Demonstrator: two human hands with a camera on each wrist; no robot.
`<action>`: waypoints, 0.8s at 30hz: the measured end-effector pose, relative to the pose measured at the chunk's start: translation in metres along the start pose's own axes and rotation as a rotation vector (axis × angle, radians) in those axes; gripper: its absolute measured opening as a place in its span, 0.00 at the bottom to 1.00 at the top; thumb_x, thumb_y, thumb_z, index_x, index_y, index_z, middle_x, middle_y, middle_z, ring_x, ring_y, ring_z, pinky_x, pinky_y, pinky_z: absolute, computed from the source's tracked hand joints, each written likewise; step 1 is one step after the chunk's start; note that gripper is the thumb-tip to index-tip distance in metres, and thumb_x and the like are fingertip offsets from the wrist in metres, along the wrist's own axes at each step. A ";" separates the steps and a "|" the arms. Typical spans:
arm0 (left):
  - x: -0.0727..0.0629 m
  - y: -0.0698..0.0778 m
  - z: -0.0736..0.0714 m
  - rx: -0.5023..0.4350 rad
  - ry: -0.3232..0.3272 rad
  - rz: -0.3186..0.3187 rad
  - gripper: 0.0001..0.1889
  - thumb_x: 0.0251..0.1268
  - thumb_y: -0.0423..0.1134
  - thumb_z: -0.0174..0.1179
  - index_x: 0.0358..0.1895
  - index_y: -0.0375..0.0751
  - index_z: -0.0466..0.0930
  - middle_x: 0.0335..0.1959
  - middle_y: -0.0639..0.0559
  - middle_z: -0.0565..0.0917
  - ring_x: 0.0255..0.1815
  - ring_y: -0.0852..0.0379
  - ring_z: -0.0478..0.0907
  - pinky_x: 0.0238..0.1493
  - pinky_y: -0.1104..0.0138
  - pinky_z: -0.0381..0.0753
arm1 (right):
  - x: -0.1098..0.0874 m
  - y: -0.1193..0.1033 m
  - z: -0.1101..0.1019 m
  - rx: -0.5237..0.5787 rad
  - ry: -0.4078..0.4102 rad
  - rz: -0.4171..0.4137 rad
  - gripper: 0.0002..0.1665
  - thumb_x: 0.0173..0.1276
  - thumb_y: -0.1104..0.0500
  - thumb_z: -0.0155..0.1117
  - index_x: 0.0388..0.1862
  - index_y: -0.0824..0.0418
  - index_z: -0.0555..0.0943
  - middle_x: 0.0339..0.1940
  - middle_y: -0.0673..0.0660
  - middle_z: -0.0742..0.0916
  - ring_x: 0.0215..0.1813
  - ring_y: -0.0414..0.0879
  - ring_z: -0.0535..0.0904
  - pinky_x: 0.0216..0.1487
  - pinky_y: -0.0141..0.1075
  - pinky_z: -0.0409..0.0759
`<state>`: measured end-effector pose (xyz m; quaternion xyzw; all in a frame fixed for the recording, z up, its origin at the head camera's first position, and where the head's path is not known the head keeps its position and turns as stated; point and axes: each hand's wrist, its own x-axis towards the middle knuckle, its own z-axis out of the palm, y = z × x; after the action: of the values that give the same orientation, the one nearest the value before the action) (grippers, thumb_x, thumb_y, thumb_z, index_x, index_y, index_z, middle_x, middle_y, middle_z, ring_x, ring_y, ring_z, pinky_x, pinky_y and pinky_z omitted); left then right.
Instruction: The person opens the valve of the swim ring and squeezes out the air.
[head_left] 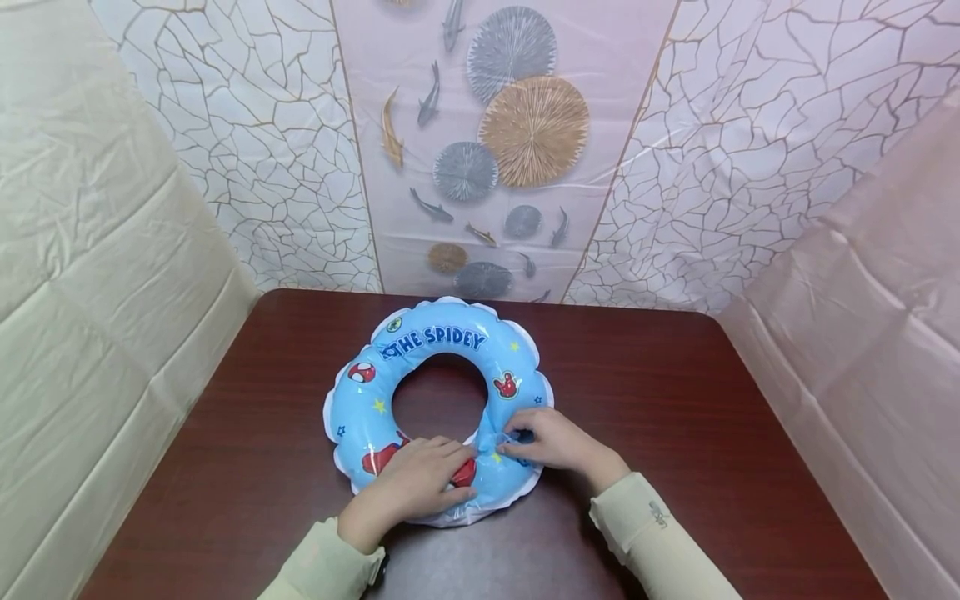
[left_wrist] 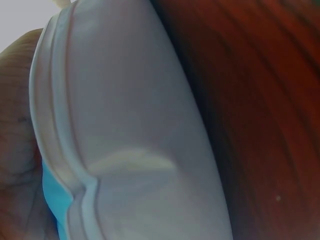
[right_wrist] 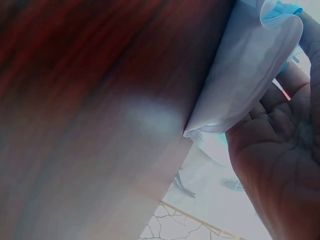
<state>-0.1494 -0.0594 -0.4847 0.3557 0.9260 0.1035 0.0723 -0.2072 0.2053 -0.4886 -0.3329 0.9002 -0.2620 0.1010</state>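
A blue inflatable swim ring (head_left: 360, 425) lies on the table, with "THE SPIDEY" lettering on its far side and red cartoon pictures around it. My left hand (head_left: 420, 483) rests on the near part of the ring, palm down with fingers extended, covering part of a red figure. At the near right, my right hand (head_left: 558, 442) pinches the ring's surface between thumb and fingers, beside a crease and a small clear piece. Both wrist views show the white underside (left_wrist: 130, 100) of the ring, close against the palms (right_wrist: 280, 160).
The dark reddish-brown table (head_left: 637, 375) extends around the ring. Behind it hangs a patterned cloth (head_left: 480, 233) with fish and round leaf motifs. Pale cloth walls (head_left: 150, 292) rise on the left and right.
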 end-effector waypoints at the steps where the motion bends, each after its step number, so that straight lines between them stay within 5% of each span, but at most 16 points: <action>1: 0.000 0.000 0.000 -0.001 -0.002 -0.002 0.33 0.70 0.63 0.56 0.72 0.50 0.72 0.63 0.56 0.79 0.65 0.54 0.73 0.65 0.55 0.73 | 0.000 0.000 0.000 0.000 0.000 0.001 0.11 0.68 0.44 0.70 0.41 0.48 0.87 0.35 0.38 0.84 0.37 0.34 0.79 0.45 0.31 0.82; 24: 0.000 -0.002 -0.002 -0.045 -0.019 -0.006 0.32 0.70 0.63 0.56 0.72 0.50 0.72 0.64 0.56 0.79 0.65 0.55 0.73 0.66 0.54 0.73 | 0.001 -0.002 -0.001 0.015 -0.011 0.008 0.11 0.68 0.45 0.70 0.41 0.49 0.87 0.34 0.37 0.84 0.36 0.33 0.79 0.44 0.31 0.82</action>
<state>-0.1510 -0.0606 -0.4832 0.3521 0.9238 0.1209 0.0894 -0.2071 0.2035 -0.4869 -0.3298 0.8990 -0.2666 0.1096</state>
